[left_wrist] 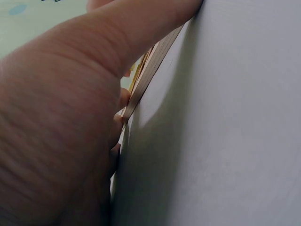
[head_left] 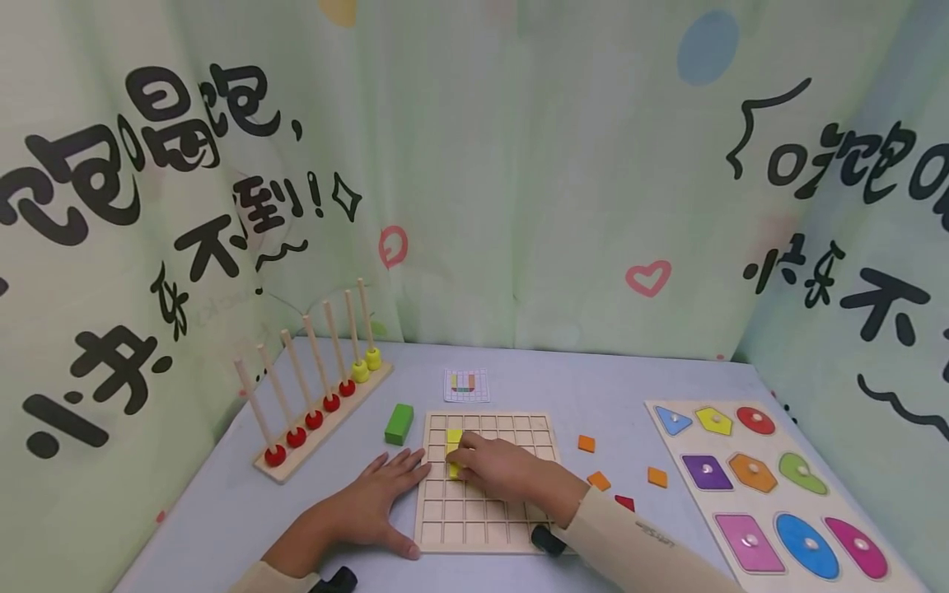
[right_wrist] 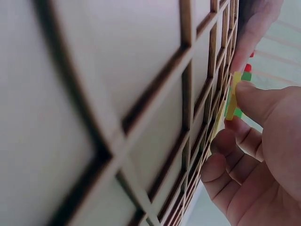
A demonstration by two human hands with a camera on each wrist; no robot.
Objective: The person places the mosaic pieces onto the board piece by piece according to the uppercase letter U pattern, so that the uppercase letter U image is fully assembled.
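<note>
A wooden grid board [head_left: 474,535] lies on the table, with yellow square tiles [head_left: 454,435] in its upper left part. My right hand [head_left: 498,469] is over these cells. Between thumb and fingertip it pinches a thin yellow tile [right_wrist: 233,96], close against the grid in the right wrist view. My left hand [head_left: 378,502] rests at the board's left edge, fingers spread and thumb out near the lower corner. In the left wrist view, the left thumb [left_wrist: 146,28] reaches along the board's side, and the other fingers are partly hidden behind the hand.
Left of the board stand a green block [head_left: 399,424] and a peg rack [head_left: 337,412] with red and yellow beads. A pattern card [head_left: 466,397] lies behind. Orange tiles [head_left: 656,477] and a red tile [head_left: 625,502] lie right, before a knobbed shape puzzle [head_left: 704,445].
</note>
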